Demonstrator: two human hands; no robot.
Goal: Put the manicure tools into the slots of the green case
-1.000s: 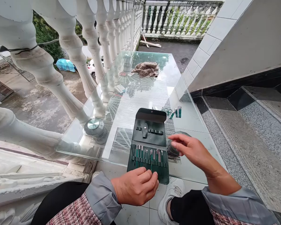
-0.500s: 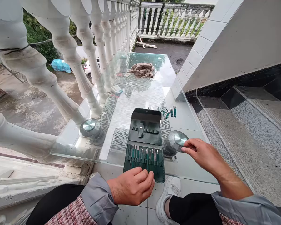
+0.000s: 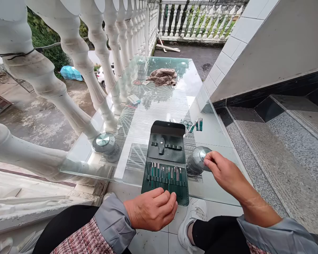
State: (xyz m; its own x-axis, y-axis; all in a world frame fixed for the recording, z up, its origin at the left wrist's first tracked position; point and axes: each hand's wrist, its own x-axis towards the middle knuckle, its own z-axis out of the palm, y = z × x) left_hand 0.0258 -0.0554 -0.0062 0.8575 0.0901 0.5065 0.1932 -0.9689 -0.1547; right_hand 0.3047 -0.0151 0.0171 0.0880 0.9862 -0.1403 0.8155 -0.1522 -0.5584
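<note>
A dark green manicure case lies unfolded at the front of the glass table, its lower end reaching past the edge. Slim manicure tools stand in a row under its lower loops; the upper loops hold nothing. My left hand is closed at the case's bottom edge, fingers curled on it and thumb hidden. To the right of the case, my right hand is raised over the glass with thumb and forefinger pinched. Whatever sits in that pinch, if anything, is too small to tell. Nail clippers and green-handled scissors lie beyond the case.
The glass table has round metal-capped legs. On it lie a brown cloth and a small card packet. A white balustrade runs along the left, and stone steps rise on the right.
The view has shifted slightly. My right hand has drawn its fingers more tightly together near the table leg's cap. The left hand stays at the case's lower edge.
</note>
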